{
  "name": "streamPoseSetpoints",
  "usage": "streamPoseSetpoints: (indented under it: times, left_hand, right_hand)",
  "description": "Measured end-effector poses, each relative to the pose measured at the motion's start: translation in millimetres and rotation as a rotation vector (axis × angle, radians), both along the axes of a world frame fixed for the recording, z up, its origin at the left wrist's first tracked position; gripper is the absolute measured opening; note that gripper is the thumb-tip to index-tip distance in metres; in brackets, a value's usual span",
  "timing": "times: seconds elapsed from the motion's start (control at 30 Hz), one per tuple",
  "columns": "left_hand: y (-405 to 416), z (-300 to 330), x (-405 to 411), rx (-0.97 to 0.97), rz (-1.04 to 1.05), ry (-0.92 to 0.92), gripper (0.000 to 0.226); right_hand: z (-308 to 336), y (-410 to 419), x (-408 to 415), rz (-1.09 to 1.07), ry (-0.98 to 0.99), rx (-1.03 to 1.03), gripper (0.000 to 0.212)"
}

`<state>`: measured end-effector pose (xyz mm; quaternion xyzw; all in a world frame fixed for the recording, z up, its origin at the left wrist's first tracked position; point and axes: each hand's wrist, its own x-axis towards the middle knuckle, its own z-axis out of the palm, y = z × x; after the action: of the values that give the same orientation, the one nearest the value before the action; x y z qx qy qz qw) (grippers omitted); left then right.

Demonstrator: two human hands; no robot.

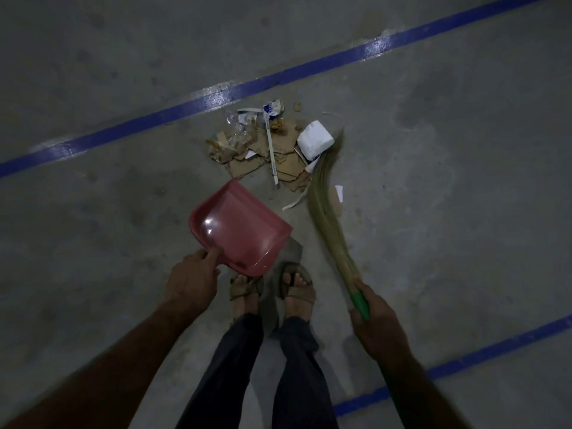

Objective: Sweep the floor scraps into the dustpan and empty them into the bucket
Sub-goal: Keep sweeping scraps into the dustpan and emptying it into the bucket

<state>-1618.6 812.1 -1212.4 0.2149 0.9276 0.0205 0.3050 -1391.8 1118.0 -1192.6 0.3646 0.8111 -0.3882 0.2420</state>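
Observation:
A pile of scraps (pixel 266 150) lies on the grey floor: torn cardboard, clear plastic, paper strips and a white block (pixel 315 142). My left hand (pixel 192 281) grips the handle of a pink dustpan (pixel 238 226), which hangs just short of the pile with its mouth toward it. My right hand (pixel 373 320) holds the green grip of a straw broom (pixel 325 199). The broom's bristles reach the right side of the pile beside the white block. No bucket is in view.
My two sandalled feet (pixel 272 287) stand right behind the dustpan. A blue tape line (pixel 216 96) runs diagonally across the floor beyond the pile, and another blue line (pixel 464 360) crosses at the lower right. A small white paper (pixel 339 193) lies right of the broom.

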Motion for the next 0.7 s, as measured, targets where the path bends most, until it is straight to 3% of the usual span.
streamPoseSetpoints:
  times: [0.23,0.4,0.53,0.7]
  left_hand:
    - [-10,-2,6,0.003,0.016,-0.006,0.045]
    - [-13,1,18,0.021,0.045,-0.004,0.042]
    - [-18,2,24,0.061,0.029,0.011,0.041]
    - [-25,6,19,0.029,0.042,0.02,0.042]
  right_hand:
    - [52,-16,46,-0.134,-0.077,0.085,0.062]
    - [46,-21,56,-0.117,-0.283,0.015,0.063]
    - [31,-30,42,-0.031,-0.279,-0.023,0.066]
    - [47,-42,45,-0.088,-0.211,-0.013,0.065]
